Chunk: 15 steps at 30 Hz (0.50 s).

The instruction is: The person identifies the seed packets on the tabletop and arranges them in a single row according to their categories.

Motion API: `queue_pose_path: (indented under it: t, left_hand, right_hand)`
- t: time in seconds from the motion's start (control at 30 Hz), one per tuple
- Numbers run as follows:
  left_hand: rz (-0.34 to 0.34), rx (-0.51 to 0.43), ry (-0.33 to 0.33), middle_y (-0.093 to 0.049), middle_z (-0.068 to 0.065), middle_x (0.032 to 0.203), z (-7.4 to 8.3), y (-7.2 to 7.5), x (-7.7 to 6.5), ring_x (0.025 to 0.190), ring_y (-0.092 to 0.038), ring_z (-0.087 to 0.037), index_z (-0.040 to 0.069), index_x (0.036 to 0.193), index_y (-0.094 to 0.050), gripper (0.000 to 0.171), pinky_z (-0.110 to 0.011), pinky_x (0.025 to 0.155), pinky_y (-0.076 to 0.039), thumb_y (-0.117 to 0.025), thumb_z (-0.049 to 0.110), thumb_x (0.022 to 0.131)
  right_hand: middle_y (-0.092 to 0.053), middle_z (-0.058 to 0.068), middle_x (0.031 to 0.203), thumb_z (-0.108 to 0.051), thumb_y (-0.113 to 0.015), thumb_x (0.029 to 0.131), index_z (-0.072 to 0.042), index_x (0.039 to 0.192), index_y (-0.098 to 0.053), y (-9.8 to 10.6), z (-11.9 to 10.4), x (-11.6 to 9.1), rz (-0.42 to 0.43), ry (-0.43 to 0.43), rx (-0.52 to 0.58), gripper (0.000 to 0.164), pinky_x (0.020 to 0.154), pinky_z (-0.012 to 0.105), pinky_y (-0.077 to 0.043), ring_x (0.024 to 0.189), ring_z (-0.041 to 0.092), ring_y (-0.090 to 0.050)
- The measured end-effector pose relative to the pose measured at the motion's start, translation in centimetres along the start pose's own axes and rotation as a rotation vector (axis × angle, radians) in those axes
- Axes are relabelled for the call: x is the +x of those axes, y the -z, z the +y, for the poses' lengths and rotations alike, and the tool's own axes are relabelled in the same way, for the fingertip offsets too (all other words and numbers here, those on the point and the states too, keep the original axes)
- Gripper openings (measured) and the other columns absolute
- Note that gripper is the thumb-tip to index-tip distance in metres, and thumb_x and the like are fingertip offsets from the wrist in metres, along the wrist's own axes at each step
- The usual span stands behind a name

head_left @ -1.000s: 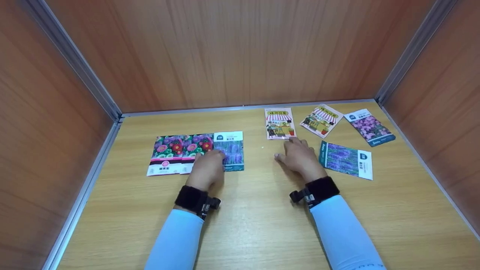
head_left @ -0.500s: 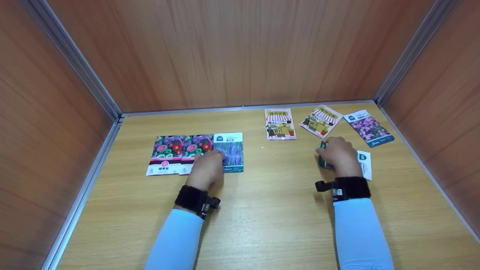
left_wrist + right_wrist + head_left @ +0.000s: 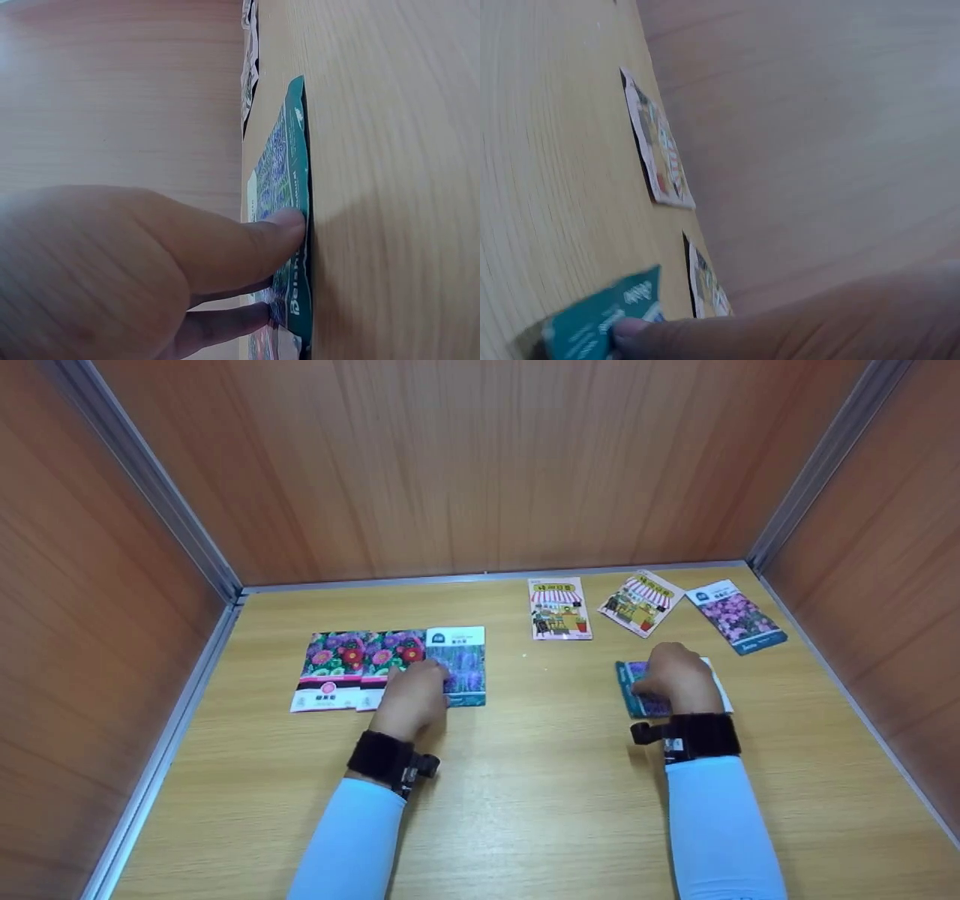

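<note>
My left hand [image 3: 414, 699] rests on a lavender seed packet [image 3: 466, 664] lying flat. In the left wrist view, its thumb [image 3: 281, 234] presses near the green end of that packet, and other fingertips touch it lower down. Two red-and-pink flower packets [image 3: 328, 671] overlap to the left, the nearer one partly under the hand. At the right, my right hand [image 3: 681, 679] grips a second lavender packet [image 3: 627, 690] crosswise, covering its middle. The right wrist view shows the thumb [image 3: 641, 334] on this packet's green end [image 3: 585, 326], which tilts up off the table; the other fingers are hidden.
Two pink-bordered packets with a striped-awning picture [image 3: 560, 609] [image 3: 643, 602] lie near the back edge. Beside them at the far right is a purple-flower packet [image 3: 736, 616]. Wooden panels [image 3: 480, 465] with metal edges enclose the table [image 3: 510, 810] at the back and sides.
My right hand has moved right from beside the pink-bordered packet onto the second lavender packet, taken hold of it and shifted it slightly left. My left hand has stayed in place.
</note>
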<state>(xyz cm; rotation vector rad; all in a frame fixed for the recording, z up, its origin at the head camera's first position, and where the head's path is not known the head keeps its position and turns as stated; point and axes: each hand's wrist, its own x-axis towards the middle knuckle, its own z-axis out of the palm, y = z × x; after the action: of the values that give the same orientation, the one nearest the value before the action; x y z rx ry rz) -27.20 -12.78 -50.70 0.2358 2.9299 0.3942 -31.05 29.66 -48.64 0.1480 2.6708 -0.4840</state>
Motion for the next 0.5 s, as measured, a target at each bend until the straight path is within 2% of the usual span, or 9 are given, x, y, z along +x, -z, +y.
queue_pose_path:
  t: [0.1, 0.2, 0.33, 0.5]
  left_hand:
    - [0.000, 0.005, -0.003, -0.075, -0.009, 0.141, -0.1, 0.0, 0.0, 0.140, -0.069, -0.036, 0.012, 0.137, -0.080, 0.034, -0.081, 0.134, -0.023, -0.083, 0.015, 0.103]
    - [-0.007, -0.001, 0.002, -0.075, -0.010, 0.144, -0.1, 0.0, 0.0, 0.143, -0.067, -0.037, 0.012, 0.139, -0.080, 0.036, -0.081, 0.135, -0.022, -0.083, 0.019, 0.104]
    - [-0.011, -0.013, 0.009, -0.075, -0.011, 0.144, -0.1, 0.0, 0.0, 0.144, -0.067, -0.037, 0.012, 0.139, -0.080, 0.035, -0.081, 0.135, -0.021, -0.083, 0.023, 0.105]
    - [-0.006, -0.003, 0.010, -0.075, -0.011, 0.143, 0.0, -0.1, 0.1, 0.142, -0.067, -0.037, 0.011, 0.137, -0.080, 0.034, -0.080, 0.135, -0.022, -0.083, 0.024, 0.106]
  right_hand:
    - [-0.077, 0.019, 0.111, -0.035, -0.093, 0.095, 0.002, 0.117, -0.076, -0.8, -2.3, -0.5, -0.030, 0.074, 0.009, 0.046, 0.082, 0.046, -0.061, 0.096, 0.032, -0.072]
    - [-0.078, 0.017, 0.116, -0.029, -0.095, 0.093, 0.000, 0.120, -0.078, -2.0, -4.7, -0.9, -0.043, 0.168, 0.033, 0.044, 0.083, 0.046, -0.065, 0.100, 0.032, -0.074]
    - [-0.077, 0.015, 0.125, -0.020, -0.098, 0.090, -0.003, 0.130, -0.079, -4.1, -7.6, -1.4, -0.025, 0.322, 0.018, 0.048, 0.095, 0.051, -0.068, 0.110, 0.032, -0.075]
    - [-0.074, 0.010, 0.149, -0.016, -0.093, 0.094, -0.009, 0.137, -0.081, -6.3, -10.3, -1.6, -0.004, 0.519, -0.086, 0.046, 0.118, 0.055, -0.058, 0.137, 0.035, -0.069]
